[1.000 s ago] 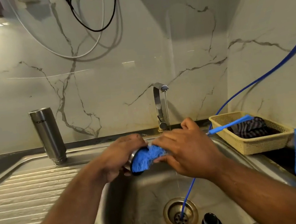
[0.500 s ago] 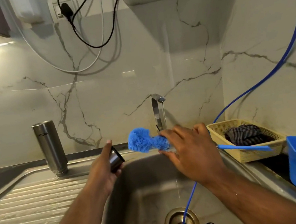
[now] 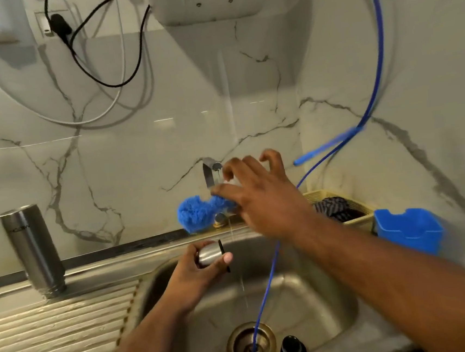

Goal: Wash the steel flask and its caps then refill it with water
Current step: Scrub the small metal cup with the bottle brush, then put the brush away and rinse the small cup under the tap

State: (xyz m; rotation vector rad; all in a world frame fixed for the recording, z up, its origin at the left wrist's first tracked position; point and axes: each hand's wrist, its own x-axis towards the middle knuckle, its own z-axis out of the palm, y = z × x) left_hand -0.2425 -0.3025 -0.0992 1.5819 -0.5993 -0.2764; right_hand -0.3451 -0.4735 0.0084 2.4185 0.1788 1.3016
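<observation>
Head view: the left hand (image 3: 193,277) grips a round steel cap (image 3: 209,256) over the steel sink (image 3: 311,296). The right hand (image 3: 262,201) holds a fluffy blue brush (image 3: 198,213) beside the tap (image 3: 210,172). The cylindrical flask (image 3: 32,249) stands far left on the ribbed drainboard (image 3: 56,334).

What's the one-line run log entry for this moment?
left hand: holds steel cap over sink | right hand: holds blue brush | tap: running | flask: inverted left of sink

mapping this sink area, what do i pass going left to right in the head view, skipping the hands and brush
flask → steel cap → black cap → basket → blue tub
</observation>
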